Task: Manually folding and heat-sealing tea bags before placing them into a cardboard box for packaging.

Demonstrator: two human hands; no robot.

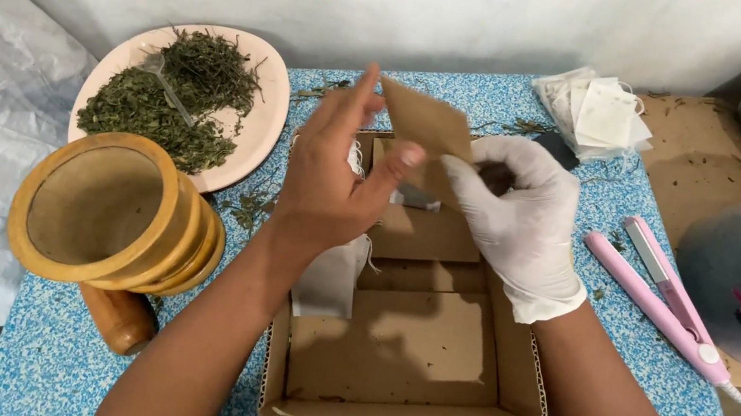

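Left hand: bare, fingers spread, thumb tip touching the brown packet.
Right hand: in a white glove, pinching the packet's lower edge.
Packet: raised above the cardboard box.
Plate: dried herbs, at left.
Mortar: beside the plate.
Pink iron: at right.

A small table covered in blue-and-white speckled cloth carries a shallow open brown cardboard box at its middle. Left of the box lie a tipped round wooden mortar, a wooden pestle and a pale pink plate of dried green herbs. Right of the box lies a pink flat heat-sealing iron, with a stack of white paper sachets beyond the box's far right corner.
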